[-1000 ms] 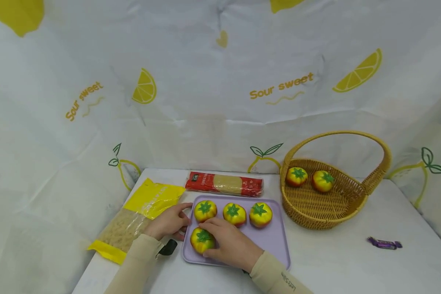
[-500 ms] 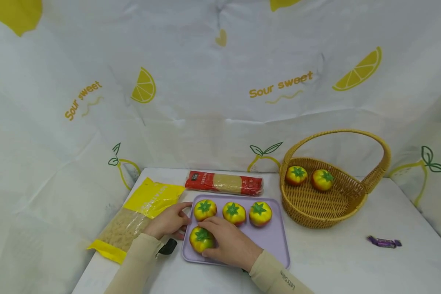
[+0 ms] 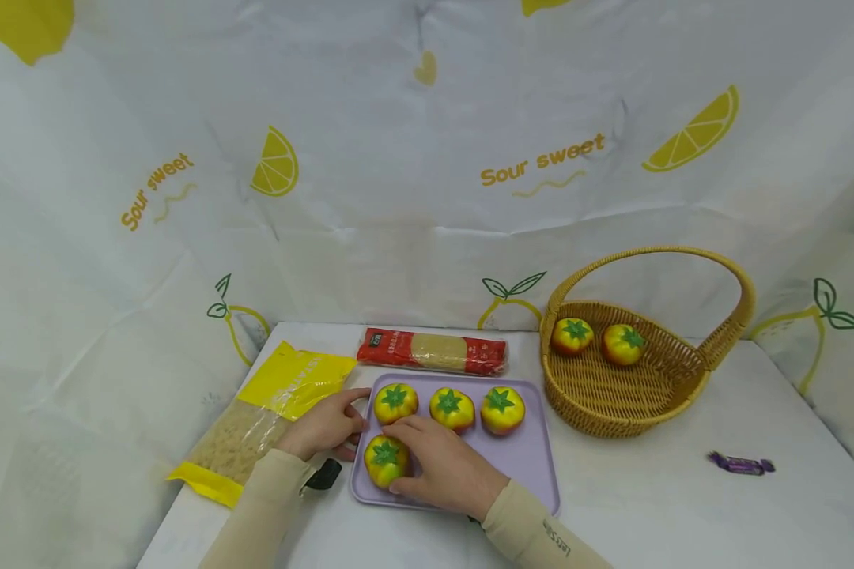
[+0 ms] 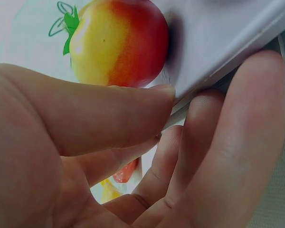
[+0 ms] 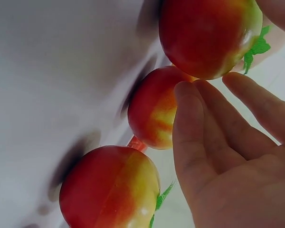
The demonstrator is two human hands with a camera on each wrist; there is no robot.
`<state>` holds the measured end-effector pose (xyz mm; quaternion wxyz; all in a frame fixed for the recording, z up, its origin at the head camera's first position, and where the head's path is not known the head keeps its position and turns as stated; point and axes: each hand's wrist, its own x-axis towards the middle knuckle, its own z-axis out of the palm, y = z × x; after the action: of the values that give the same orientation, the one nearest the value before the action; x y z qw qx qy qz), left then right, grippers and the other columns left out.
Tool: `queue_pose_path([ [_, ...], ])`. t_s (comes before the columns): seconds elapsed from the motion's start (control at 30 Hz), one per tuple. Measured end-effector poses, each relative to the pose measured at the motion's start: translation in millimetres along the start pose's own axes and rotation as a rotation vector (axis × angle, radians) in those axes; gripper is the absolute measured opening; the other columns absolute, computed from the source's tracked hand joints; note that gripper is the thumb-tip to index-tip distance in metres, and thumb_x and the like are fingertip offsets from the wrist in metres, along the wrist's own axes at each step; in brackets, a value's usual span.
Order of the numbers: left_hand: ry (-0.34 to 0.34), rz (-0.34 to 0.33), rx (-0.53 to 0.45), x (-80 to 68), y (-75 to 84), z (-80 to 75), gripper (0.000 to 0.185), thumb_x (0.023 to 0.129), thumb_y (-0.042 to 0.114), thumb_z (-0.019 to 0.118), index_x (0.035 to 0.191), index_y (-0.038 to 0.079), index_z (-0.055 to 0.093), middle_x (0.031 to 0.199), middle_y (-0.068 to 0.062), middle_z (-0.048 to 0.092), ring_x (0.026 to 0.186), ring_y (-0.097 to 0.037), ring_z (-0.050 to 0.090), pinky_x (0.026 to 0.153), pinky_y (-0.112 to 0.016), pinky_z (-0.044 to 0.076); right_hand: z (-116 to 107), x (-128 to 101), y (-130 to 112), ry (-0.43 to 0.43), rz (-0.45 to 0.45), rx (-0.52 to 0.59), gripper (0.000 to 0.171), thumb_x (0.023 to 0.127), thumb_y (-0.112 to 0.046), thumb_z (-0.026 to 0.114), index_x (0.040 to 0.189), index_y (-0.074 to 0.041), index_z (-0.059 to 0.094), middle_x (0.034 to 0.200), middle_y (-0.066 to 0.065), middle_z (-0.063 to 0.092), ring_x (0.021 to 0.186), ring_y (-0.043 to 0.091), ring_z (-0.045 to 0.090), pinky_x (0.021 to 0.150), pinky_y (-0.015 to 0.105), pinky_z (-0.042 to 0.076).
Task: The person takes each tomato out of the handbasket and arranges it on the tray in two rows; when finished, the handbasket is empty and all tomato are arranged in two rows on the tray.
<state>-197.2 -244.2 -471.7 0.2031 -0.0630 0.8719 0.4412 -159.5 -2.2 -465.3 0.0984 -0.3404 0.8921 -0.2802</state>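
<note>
My left hand (image 3: 325,427) is at the left edge of a lilac tray (image 3: 498,466); in the left wrist view the thumb lies at the rim and the fingers bend along the tray's outer side. A yellow-and-red tomato (image 3: 386,461) with a green star-shaped top is at the tray's front left corner. My right hand (image 3: 447,468) holds it from the right, thumb in front and fingers behind. Behind it, three like tomatoes form a row: left (image 3: 395,405), middle (image 3: 451,409) and right (image 3: 502,409). The right wrist view shows my fingertips against the held tomato (image 5: 209,35).
A wicker basket (image 3: 612,423) with a tall handle stands at the right, two tomatoes inside. Behind the tray lies a red noodle packet (image 3: 434,352). A yellow pasta bag (image 3: 270,419) lies left, partly behind my left arm. A purple wrapped candy (image 3: 740,463) lies far right.
The tomato at my right hand has shifted very slightly left, and more of its right side shows. The whole head view has drifted a little. The left hand stays at the tray edge.
</note>
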Motion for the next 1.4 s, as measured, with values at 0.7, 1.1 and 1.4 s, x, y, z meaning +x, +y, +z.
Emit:
queue_pose_path([
  [0.7,0.002,-0.021,0.02,0.6,-0.1,0.1,0.062,0.103,0.01,0.07,0.161,0.02,0.051,0.104,-0.012,0.064,0.077,-0.024,0.069,0.065,-0.035,0.068,-12,-6,1,0.021,-0.009,0.022,0.069,0.092,-0.044,0.086,0.152,-0.021,0.062,0.154,-0.007,0.062,0.14,0.013,0.06,0.12,0.043,0.053],
  [1.1,0.003,-0.012,0.017,-2.0,-2.4,1.7,0.063,0.103,0.011,0.071,0.162,0.017,0.049,0.106,-0.013,0.063,0.08,-0.024,0.067,0.065,-0.036,0.068,-80,-54,40,0.173,0.052,-0.029,0.06,0.094,-0.035,0.085,0.148,-0.016,0.065,0.149,0.004,0.067,0.141,0.029,0.062,0.119,0.054,0.053],
  [1.4,-0.01,-0.033,0.045,0.6,-2.0,-0.1,0.064,0.103,0.013,0.072,0.163,0.018,0.049,0.109,-0.013,0.064,0.082,-0.024,0.068,0.066,-0.035,0.068,-158,-102,97,0.284,0.197,-0.181,0.06,0.095,-0.032,0.084,0.147,-0.008,0.065,0.145,0.013,0.069,0.133,0.036,0.066,0.112,0.059,0.056],
])
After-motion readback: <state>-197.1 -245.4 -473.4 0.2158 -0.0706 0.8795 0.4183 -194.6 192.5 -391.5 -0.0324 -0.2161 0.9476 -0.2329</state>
